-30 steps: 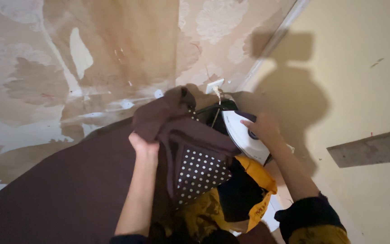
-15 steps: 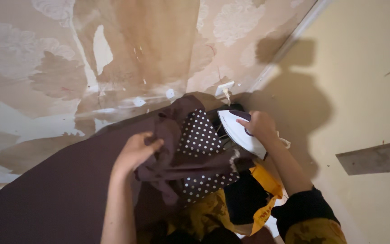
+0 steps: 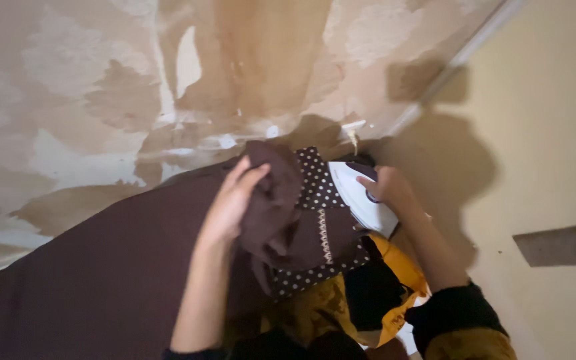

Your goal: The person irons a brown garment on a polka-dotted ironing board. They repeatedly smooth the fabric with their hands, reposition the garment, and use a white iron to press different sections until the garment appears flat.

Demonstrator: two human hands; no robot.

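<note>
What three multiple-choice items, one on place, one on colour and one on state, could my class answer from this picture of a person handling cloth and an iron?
1. Where is the iron?
A. under the right hand
B. on the floor
C. in the left hand

2. What colour are the dots on the brown cloth?
A. red
B. white
C. green

3. What is the left hand doing?
A. resting flat and empty
B. gripping a fold of the cloth
C. pointing at the wall

Answers: 1 A, the right hand's fingers lie on the white iron's handle. 2 B, white dots show on the brown panels. 3 B, its fingers close around bunched brown fabric.
</note>
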